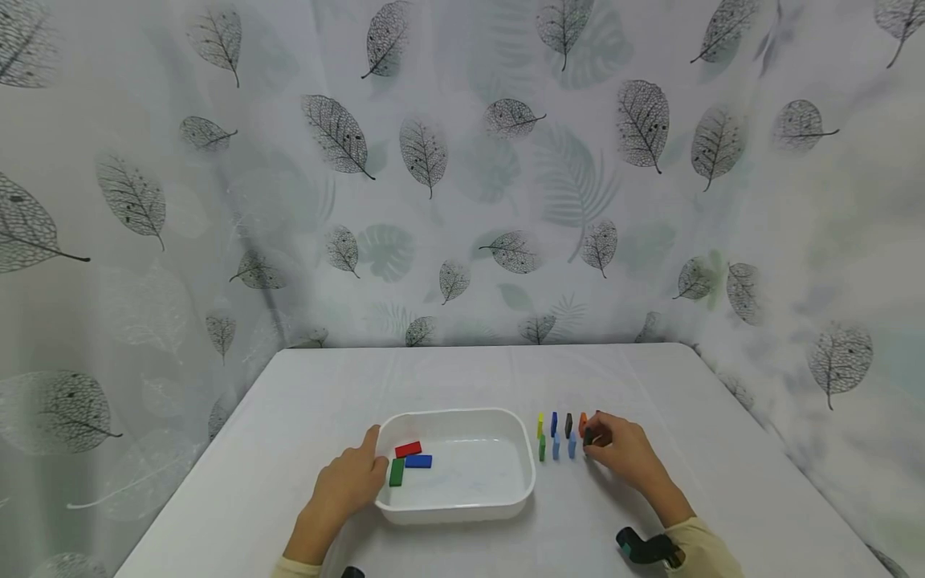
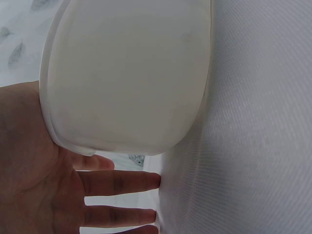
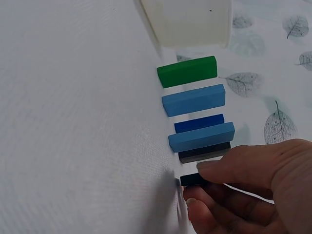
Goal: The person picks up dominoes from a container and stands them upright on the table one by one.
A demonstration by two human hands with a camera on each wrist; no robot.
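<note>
My right hand (image 1: 625, 453) pinches a small dark block (image 3: 191, 180) between thumb and fingers, at the right end of the front row of upright blocks. In that row stand a green block (image 1: 542, 448) and two light blue ones (image 3: 195, 101). Behind them are a yellow block (image 1: 539, 425), a dark blue one (image 1: 554, 424), a black one (image 1: 568, 425) and an orange one (image 1: 582, 424), partly covered by the hand. With fingers extended, my left hand (image 1: 350, 479) rests against the left end of the white tray (image 2: 129, 78).
Inside the tray, near its left end, lie a red block (image 1: 408, 449), a blue block (image 1: 418, 461) and a green block (image 1: 397, 473). The white-covered table (image 1: 448, 377) meets a leaf-patterned curtain (image 1: 462, 201) at the back and sides.
</note>
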